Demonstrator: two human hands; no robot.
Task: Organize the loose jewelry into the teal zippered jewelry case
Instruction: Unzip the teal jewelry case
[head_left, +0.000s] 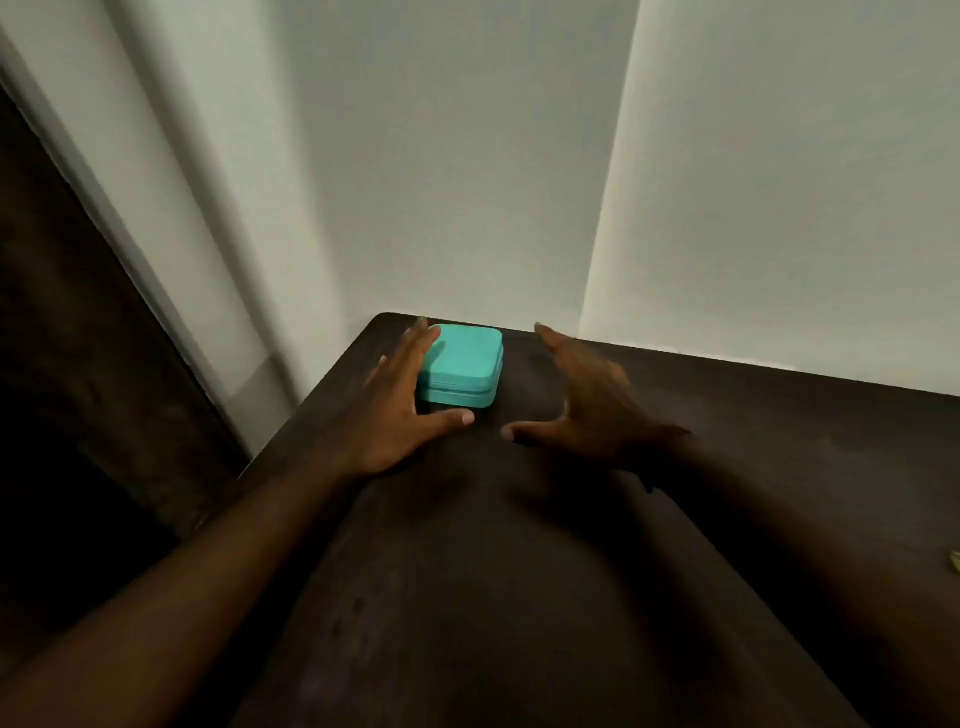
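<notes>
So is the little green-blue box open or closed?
Closed. The teal case lies flat on the dark table, lid down on its base, only a thin seam showing round the side. Nothing inside is visible.

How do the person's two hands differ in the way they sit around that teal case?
The left hand lies along the left side of the teal case, its fingers overlapping that edge and seeming to touch it. The right hand is off to the case's right, with bare table between them. The left hand looks sharp, the right hand blurred. Both are open, fingers spread, thumbs pointing toward each other in front of the closed case.
</notes>
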